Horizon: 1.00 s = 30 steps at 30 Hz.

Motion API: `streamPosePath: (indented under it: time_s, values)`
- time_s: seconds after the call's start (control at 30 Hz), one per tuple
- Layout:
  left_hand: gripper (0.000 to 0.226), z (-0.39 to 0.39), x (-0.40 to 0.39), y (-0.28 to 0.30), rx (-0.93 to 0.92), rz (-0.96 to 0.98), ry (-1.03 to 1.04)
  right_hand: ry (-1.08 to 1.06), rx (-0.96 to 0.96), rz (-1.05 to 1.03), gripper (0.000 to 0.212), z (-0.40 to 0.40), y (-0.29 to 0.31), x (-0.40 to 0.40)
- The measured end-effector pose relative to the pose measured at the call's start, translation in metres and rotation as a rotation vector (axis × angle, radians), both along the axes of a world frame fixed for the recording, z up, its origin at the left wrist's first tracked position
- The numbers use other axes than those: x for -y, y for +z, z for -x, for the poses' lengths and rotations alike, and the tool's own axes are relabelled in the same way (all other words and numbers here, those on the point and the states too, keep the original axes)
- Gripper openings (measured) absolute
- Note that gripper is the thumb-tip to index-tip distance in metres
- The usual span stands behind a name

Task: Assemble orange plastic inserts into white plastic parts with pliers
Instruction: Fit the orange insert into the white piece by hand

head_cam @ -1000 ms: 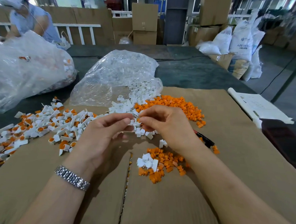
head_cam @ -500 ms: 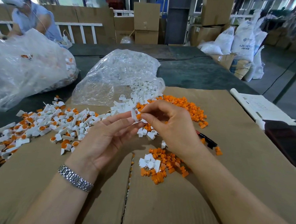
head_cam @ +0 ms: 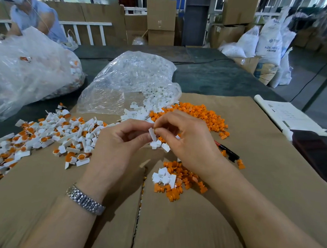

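My left hand point(head_cam: 119, 142) pinches a small white plastic part point(head_cam: 152, 134) between thumb and fingers. My right hand point(head_cam: 188, 141) meets it from the right, fingertips pinching an orange insert point(head_cam: 155, 129) against the white part. Behind my hands lie a heap of loose orange inserts point(head_cam: 202, 114) and loose white parts point(head_cam: 140, 113). A smaller mixed pile of orange inserts and white parts point(head_cam: 173, 181) lies in front of my right hand. Assembled white-and-orange pieces point(head_cam: 53, 136) spread to the left. Red-and-black pliers point(head_cam: 227, 151) lie on the cardboard, partly hidden by my right hand.
Brown cardboard point(head_cam: 174, 226) covers the table. A clear bag of white parts point(head_cam: 130, 82) lies behind the heaps, and a larger clear bag point(head_cam: 27, 71) at the left. White paper sheets point(head_cam: 289, 117) rest at the right edge. Another person point(head_cam: 31, 17) is at the far left.
Both hands have kept the white part between them and lifted slightly; the right fingertips now press the orange insert at the part's top. The piles have not moved.
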<state>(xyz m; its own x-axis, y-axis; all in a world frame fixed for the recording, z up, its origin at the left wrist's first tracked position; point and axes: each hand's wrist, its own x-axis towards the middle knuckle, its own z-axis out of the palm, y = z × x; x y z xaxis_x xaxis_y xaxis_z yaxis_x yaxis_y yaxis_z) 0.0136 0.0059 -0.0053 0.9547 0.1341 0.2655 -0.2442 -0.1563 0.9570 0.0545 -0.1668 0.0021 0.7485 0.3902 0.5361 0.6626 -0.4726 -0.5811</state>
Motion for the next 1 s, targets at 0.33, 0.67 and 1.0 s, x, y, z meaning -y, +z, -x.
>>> streamPosePath:
  time_s: [0.33,0.67,1.0]
  values:
    - [0.023,-0.003,-0.006,0.001,-0.032,0.302,-0.099,0.12,-0.281,-0.242,0.023,0.005,0.003,-0.001]
    - [0.016,-0.006,-0.008,0.001,-0.072,0.514,-0.168,0.096,-0.124,-0.219,0.022,0.006,0.006,-0.002]
    - [0.01,-0.007,-0.005,0.002,-0.192,0.566,-0.103,0.003,0.091,-0.072,0.019,0.006,-0.001,-0.006]
